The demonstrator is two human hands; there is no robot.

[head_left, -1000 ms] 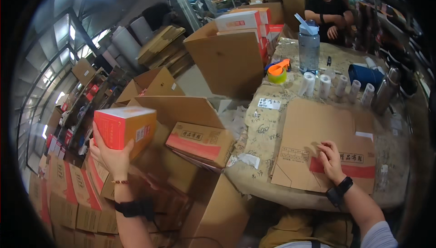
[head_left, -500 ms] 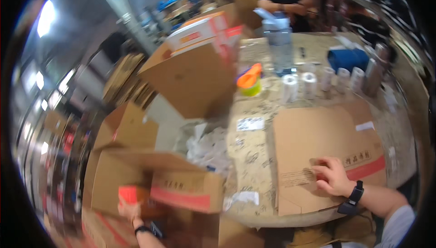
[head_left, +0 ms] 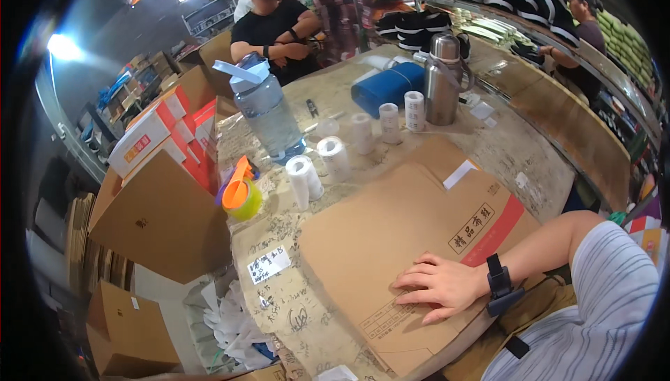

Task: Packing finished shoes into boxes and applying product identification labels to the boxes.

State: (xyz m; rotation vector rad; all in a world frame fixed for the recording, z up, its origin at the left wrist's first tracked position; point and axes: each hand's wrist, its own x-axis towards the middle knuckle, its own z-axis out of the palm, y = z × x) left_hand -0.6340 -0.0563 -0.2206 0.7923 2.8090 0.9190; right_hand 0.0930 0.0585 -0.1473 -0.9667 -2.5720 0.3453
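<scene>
Resting flat, fingers spread and grasping nothing, the right hand (head_left: 443, 285) presses the flattened cardboard box (head_left: 412, 241), which lies on the desk (head_left: 516, 144) with its near corner past the edge. The left hand is out of the head view, so its state cannot be told. Unsupported, that overhang could tip if pressure eases; a sliding sheet might topple the paper rolls (head_left: 305, 180) just beyond it.

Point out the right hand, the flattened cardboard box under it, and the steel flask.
right hand (head_left: 440, 285), head view, back of the hand
flattened cardboard box (head_left: 391, 227), head view, bare brown panel
steel flask (head_left: 444, 88), head view, middle of its body
</scene>
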